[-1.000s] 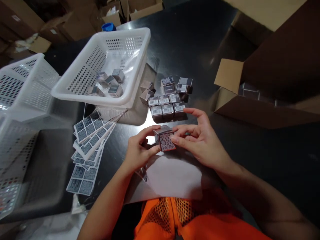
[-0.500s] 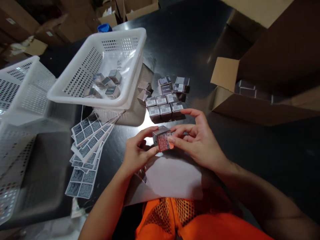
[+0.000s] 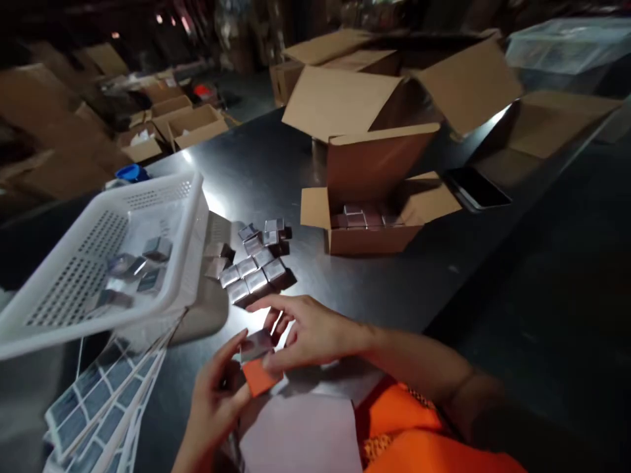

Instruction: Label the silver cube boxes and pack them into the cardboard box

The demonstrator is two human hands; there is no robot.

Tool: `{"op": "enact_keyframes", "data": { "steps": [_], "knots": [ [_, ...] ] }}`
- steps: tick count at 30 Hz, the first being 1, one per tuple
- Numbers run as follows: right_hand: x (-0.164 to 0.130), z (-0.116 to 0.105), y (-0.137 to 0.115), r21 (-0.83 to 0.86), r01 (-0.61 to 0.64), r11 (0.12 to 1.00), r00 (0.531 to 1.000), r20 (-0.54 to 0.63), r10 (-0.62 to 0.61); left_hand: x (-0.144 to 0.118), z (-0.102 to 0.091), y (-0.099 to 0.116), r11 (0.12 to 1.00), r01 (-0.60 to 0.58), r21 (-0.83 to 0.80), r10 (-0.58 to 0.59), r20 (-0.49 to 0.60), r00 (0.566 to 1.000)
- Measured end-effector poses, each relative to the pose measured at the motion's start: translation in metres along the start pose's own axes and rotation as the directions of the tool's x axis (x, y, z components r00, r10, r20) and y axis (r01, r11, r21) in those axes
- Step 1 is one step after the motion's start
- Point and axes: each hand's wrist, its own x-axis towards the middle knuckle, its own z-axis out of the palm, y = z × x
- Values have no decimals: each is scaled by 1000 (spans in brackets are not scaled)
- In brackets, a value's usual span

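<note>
Both hands hold one small silver box [image 3: 257, 358] just above the dark table; its near face glows orange. My left hand [image 3: 217, 401] grips it from the lower left, thumb and fingers round its side. My right hand [image 3: 308, 332] covers its top and right side with fingers spread. Beyond the hands lies a cluster of several like silver boxes [image 3: 254, 263]. A white paper sheet [image 3: 303, 437] lies under the hands at the table's near edge.
A white perforated basket [image 3: 59, 302] with several silver boxes stands at left, over label sheets [image 3: 98, 404]. An open cardboard carton [image 3: 374, 226] holding more boxes sits at centre right, larger cartons [image 3: 394, 92] behind it. A dark phone [image 3: 476, 187] lies on its right flap.
The view has swung upward and to the right, showing the far cartons. The box has turned in my hands, its patterned label face now glowing orange and angled downward.
</note>
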Motion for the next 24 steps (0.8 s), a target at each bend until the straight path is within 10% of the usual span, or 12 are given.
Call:
{"op": "enact_keyframes", "data": {
  "steps": [3, 6, 9, 14, 24],
  "knots": [
    [-22, -26, -27, -170, 168, 971, 967, -162, -196, 2, 1, 1, 998, 40, -54, -37, 60, 998],
    [-37, -82, -47, -505, 191, 842, 780, -442, -442, 5, 1, 5, 999, 28, -40, -26, 55, 998],
    [-28, -154, -52, -817, -22, 576, 638, -455, -621, 4, 5, 9, 999, 28, -24, -28, -9, 1000],
    [7, -218, -36, -936, -211, 281, 873, -310, -378, 4, 13, 7, 1000, 12, -3, -12, 1, 1000],
    [25, -217, -45, -957, -234, 173, 961, -254, -107, 5, 9, 11, 999, -44, 8, 44, 10, 999]
  ]
}}
